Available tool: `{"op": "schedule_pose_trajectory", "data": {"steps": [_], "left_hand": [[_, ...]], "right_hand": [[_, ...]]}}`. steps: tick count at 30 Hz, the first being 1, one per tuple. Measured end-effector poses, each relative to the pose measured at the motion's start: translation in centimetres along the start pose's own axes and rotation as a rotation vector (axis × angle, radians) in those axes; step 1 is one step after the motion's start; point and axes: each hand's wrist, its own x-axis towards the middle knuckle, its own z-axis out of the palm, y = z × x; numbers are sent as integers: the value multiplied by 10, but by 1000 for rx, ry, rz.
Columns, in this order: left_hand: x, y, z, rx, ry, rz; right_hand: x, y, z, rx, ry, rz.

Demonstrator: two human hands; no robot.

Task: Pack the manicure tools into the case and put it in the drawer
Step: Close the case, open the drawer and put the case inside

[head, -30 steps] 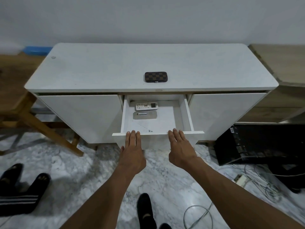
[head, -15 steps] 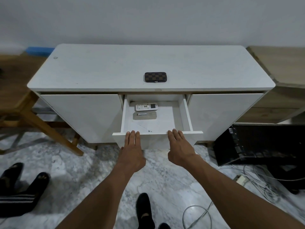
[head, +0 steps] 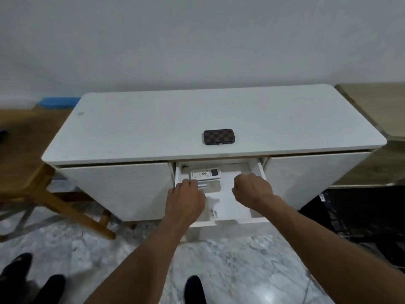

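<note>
Presently, case: closed, centre of tabletop.
Drawer: open below.
Left hand: inside, fingers curled, grasp unclear.
Right hand: loosely fisted, grasp unclear.

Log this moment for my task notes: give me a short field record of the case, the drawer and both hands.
case: checkered manicure case, closed, lying flat on the white cabinet top, above the drawer
drawer: centre drawer pulled open
drawer contents: white remote control at the back, flat grey item in front of it
left hand: over the drawer's left side, reaching in, holding nothing visible
right hand: over the drawer's right side, fingers curled, holding nothing visible
task state: case not yet in drawer
</note>
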Motion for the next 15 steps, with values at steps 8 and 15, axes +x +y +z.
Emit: {"op": "schedule_pose_trajectory", "data": {"steps": [8,15], "left_hand": [[106,-33,-11,-174,69,9],[152,-36,2,-117,-10,44]], "right_hand": [[83,-27,-42,71,188,-10],[126,-34,-52,91,154,-28]]}}
